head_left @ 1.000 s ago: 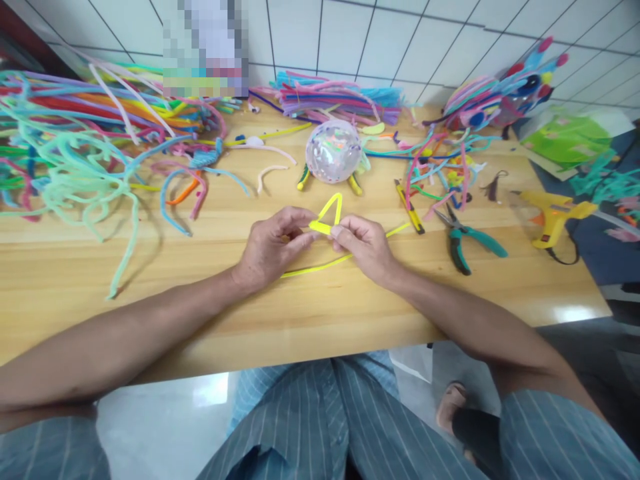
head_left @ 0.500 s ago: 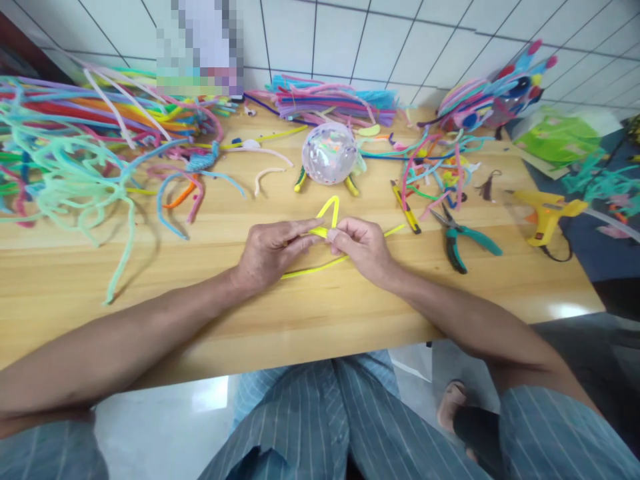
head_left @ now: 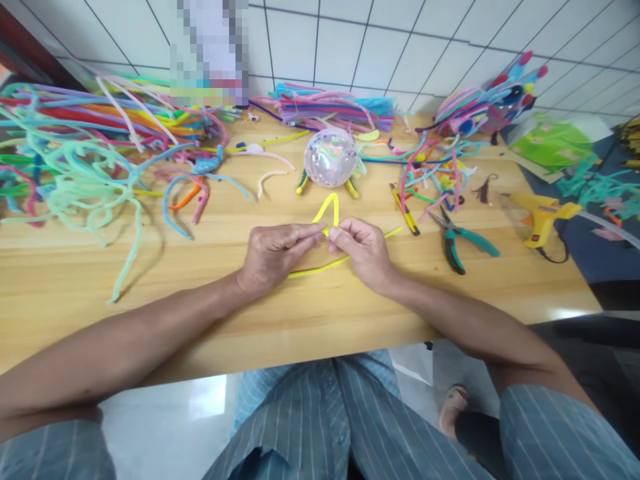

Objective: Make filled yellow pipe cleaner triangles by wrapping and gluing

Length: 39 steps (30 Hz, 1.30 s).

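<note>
A yellow pipe cleaner (head_left: pixel 335 205), bent into a narrow loop, rises between my two hands above the table. My left hand (head_left: pixel 277 252) pinches its lower left part between straight fingers and thumb. On the other side, my right hand (head_left: pixel 361 250) is closed on the lower right part, thumb and forefinger pressed together. Another yellow length (head_left: pixel 321 269) lies on the wood under my hands; whether it joins the loop is hidden. Just beyond stands a clear speckled ball (head_left: pixel 331 157) with yellow-green legs below it.
To the right lie a yellow utility knife (head_left: pixel 405 209), teal-handled pliers (head_left: pixel 459 241) and a yellow glue gun (head_left: pixel 543 212). Piled pipe cleaners (head_left: pixel 85 173) cover the left side. A bundle (head_left: pixel 335 110) lies by the tiled wall. A person's foot (head_left: pixel 453 407) shows below the table (head_left: pixel 280 333).
My left fingers have slid slightly toward my right hand and lie flatter over the yellow pipe cleaner. The loop stands a little wider. The view has shifted slightly.
</note>
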### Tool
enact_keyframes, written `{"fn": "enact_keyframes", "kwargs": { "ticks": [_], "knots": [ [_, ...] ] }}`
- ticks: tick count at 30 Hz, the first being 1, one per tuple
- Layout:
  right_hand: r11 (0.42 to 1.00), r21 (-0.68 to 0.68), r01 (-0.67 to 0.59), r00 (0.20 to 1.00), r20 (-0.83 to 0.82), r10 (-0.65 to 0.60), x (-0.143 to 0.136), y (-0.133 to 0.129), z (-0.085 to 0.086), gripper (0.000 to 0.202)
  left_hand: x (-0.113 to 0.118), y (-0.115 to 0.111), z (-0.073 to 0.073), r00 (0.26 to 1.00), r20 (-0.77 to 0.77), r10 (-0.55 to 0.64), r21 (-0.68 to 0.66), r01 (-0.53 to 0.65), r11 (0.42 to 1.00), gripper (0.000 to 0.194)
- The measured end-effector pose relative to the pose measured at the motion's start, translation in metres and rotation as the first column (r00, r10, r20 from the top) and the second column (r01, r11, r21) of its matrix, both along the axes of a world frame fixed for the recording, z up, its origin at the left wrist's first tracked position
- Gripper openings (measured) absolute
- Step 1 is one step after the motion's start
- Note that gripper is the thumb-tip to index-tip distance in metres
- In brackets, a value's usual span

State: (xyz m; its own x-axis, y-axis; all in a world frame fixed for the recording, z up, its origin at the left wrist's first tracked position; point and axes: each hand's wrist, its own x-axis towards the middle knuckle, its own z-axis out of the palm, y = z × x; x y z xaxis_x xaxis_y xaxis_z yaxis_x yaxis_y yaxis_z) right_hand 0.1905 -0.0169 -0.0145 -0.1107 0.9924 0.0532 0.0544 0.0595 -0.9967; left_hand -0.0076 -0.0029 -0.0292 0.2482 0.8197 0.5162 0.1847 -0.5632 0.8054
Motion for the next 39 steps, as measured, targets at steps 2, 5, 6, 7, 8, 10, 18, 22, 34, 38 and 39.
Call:
{"fn": "enact_keyframes", "kwargs": {
  "ticks": [2,5,6,7,8,10,18,22,34,38,39],
  "knots": [
    [1.0,0.002,0.008,1.0,-0.006,-0.008,-0.001,0.0,0.0,0.037,0.001,0.0,0.0,1.0,0.006,0.005,-0.005,-0.005,1.0,0.019],
    [1.0,0.002,0.013,1.0,-0.005,-0.013,-0.001,0.0,0.0,0.038,0.003,0.0,0.001,1.0,0.006,0.02,-0.013,-0.02,1.0,0.017],
    [1.0,0.002,0.014,1.0,-0.002,-0.014,-0.001,0.0,0.0,0.039,0.003,0.0,0.001,1.0,-0.001,0.024,-0.017,-0.024,1.0,0.018],
    [1.0,0.003,0.015,1.0,0.0,-0.015,-0.001,0.0,0.0,0.04,0.003,0.0,0.001,1.0,-0.009,0.025,-0.018,-0.025,1.0,0.018],
    [1.0,0.006,0.018,1.0,0.002,-0.018,-0.001,0.0,-0.001,0.04,0.003,0.0,0.001,1.0,-0.014,0.023,-0.014,-0.023,1.0,0.018],
    [1.0,0.013,0.02,1.0,0.0,-0.02,-0.001,-0.001,-0.002,0.04,0.003,0.0,0.001,1.0,-0.012,0.018,0.001,-0.018,1.0,0.019],
    [0.999,0.032,0.034,0.999,-0.028,-0.034,-0.001,0.0,-0.004,0.043,0.004,0.0,-0.002,1.0,-0.002,0.028,-0.014,-0.028,1.0,0.017],
    [1.0,0.007,0.02,1.0,-0.016,-0.02,-0.001,0.002,-0.001,0.045,0.006,0.002,-0.002,0.999,-0.01,0.044,-0.013,-0.044,0.999,0.023],
    [0.988,0.138,-0.075,0.971,0.236,0.041,0.013,0.007,0.002,0.043,0.002,0.014,0.016,0.881,0.461,-0.111,-0.641,0.416,0.645,0.047],
    [0.988,0.139,-0.064,0.969,0.247,0.028,0.014,0.008,0.0,0.043,0.005,0.012,0.016,0.87,0.49,-0.054,-0.676,0.418,0.607,0.046],
    [0.988,0.145,-0.056,0.97,0.244,0.02,0.013,0.008,-0.001,0.043,0.005,0.011,0.017,0.865,0.501,-0.036,-0.684,0.421,0.596,0.046]
  ]
}}
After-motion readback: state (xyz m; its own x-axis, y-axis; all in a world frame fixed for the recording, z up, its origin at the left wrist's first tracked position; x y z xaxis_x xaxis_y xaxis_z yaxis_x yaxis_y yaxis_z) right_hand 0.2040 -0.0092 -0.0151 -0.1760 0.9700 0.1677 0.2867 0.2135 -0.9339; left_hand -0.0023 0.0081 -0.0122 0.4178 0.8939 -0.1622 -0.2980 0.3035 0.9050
